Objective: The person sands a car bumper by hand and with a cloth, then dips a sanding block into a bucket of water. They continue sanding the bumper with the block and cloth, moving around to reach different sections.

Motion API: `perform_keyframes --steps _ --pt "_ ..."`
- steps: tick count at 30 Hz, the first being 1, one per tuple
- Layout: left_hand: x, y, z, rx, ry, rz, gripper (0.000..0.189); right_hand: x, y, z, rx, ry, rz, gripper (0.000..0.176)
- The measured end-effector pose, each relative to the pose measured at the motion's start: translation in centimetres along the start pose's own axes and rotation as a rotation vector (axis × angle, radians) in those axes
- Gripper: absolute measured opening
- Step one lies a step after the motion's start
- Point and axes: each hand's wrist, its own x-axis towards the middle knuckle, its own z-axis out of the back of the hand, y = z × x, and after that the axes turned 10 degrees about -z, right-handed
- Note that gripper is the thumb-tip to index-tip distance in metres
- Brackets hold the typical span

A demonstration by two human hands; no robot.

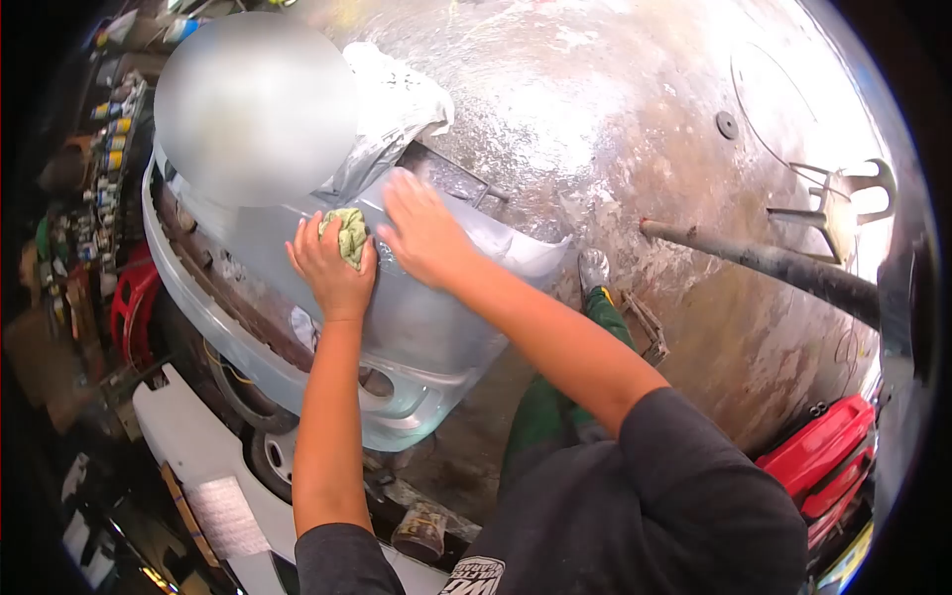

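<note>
While the left hand (340,290) grasps a crumpled green rag (350,236) on the bumper cover (421,327), right hand (432,240) has fingers extended, contact unclear; cover, under both, looks light, flexible, likely slick, best held by its rim (222,323); plastic sheeting (402,94) beyond it

Below the person's left hand (337,260), toward the body, a white print (478,575) on the dark shirt (684,506) shows large letters, apparently "WG". Smaller lettering across it is only partly legible, its last word seemingly "GARAGE". The label on the tin (420,530) below that hand, and those on the bottles (117,144) far to its left, are too small to read.
</note>
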Motion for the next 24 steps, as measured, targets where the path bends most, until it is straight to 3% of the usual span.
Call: perform_keyframes --steps 3,6,10,13,17,20,24 --pt "-0.3 0.0 0.3 0.019 -0.003 -0.01 0.061 -8.4 -3.5 3.5 -0.03 0.059 -0.116 0.068" --pt "-0.1 -0.1 0.0 0.032 -0.02 -0.016 0.061 -9.7 -3.7 2.1 -0.055 -0.043 -0.238 0.067" --pt "-0.3 0.4 -0.7 0.04 -0.039 -0.036 0.06 1.8 1.9 -1.1 -0.005 -0.056 -0.127 0.061" --pt "-0.1 0.4 -0.5 0.015 -0.045 -0.058 0.059 0.4 0.4 0.2 0.027 0.011 -0.067 0.06" --pt "-0.3 0.1 -0.7 0.039 -0.046 -0.044 0.06 -10.5 -6.2 4.2 -0.067 0.051 -0.334 0.059" --pt "-1.0 0.5 -1.1 0.05 -0.046 -0.037 0.061 -8.8 -5.5 2.7 -0.008 -0.017 -0.365 0.059" --pt "-0.6 0.7 -1.0 0.069 -0.052 -0.057 0.061 -0.4 -0.8 0.3 -0.001 -0.003 -0.209 0.058"
